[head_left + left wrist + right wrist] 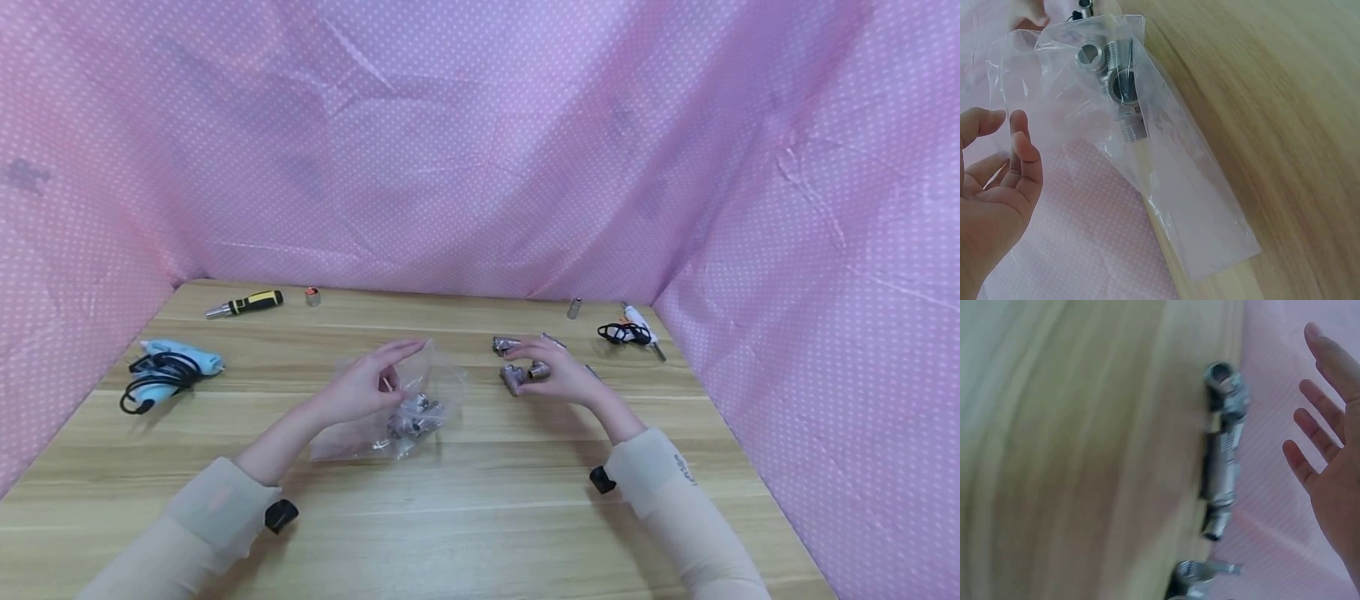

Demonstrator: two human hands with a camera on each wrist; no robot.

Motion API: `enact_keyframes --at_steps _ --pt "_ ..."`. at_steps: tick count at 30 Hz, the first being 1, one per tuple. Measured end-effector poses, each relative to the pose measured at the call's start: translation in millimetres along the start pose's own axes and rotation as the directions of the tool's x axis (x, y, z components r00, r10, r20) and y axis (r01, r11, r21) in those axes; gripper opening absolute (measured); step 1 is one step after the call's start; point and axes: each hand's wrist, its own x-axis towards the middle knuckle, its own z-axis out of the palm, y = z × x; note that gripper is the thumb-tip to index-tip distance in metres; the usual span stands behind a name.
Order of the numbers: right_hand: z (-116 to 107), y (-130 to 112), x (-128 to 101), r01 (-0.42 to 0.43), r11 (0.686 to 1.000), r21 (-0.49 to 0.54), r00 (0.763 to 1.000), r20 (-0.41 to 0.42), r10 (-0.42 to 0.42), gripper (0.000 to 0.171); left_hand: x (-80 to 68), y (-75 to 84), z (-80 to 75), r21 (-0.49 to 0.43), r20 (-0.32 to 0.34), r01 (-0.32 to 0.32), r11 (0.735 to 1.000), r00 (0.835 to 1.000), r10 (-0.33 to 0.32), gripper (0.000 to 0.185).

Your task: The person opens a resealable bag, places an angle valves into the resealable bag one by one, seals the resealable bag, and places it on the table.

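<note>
A clear plastic bag [360, 437] with several metal pipe fittings [420, 415] inside lies at mid-table. My left hand [363, 385] is at its upper left side; in the left wrist view, thumb and fingers pinch the thin film near the bag's opening. To the right, my right hand [558, 375] hovers over a loose group of shiny fittings, with a T-shaped fitting [512, 379] by the thumb and another fitting [504, 343] by the fingers. Its fingers [1316, 428] are spread and hold nothing. The right hand partly covers the group in the head view.
Left on the table are a light-blue glue gun [176, 362] with a coiled black cord and a yellow-black screwdriver [251, 303]. A small metal ring-like part [312, 297] stands beside it. At the back right are a small metal cylinder [574, 308] and a white corded tool [636, 321]. Pink dotted cloth [450, 167] surrounds the table.
</note>
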Motion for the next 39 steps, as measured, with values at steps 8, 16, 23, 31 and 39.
enact_keyframes --at_steps 8,16,23,31,39 --pt "9.9 19.4 -1.1 -0.076 0.997 -0.022 0.994 0.080 0.078 0.060 -1.3 0.2 -0.7 0.025 -0.004 0.003 1.000 1.000 -0.003 0.077" --pt "15.1 30.3 5.5 -0.092 0.995 -0.045 0.980 0.173 0.099 0.064 -0.7 -0.8 -1.1 0.044 -0.002 -0.009 0.999 1.000 0.009 0.076" --pt "17.8 34.3 11.6 -0.134 0.991 -0.017 0.968 0.213 0.134 0.059 0.0 -0.1 -1.9 0.052 0.002 -0.007 0.999 1.000 0.006 0.076" --pt "15.6 29.6 13.7 -0.159 0.987 0.006 0.968 0.196 0.155 0.058 -0.4 0.3 -2.5 0.052 0.007 0.001 0.999 1.000 -0.001 0.077" --pt "1.6 4.4 18.8 -0.048 0.999 -0.008 0.986 0.157 0.049 0.056 0.2 1.0 -2.4 0.061 0.012 -0.003 0.998 1.000 0.003 0.077"
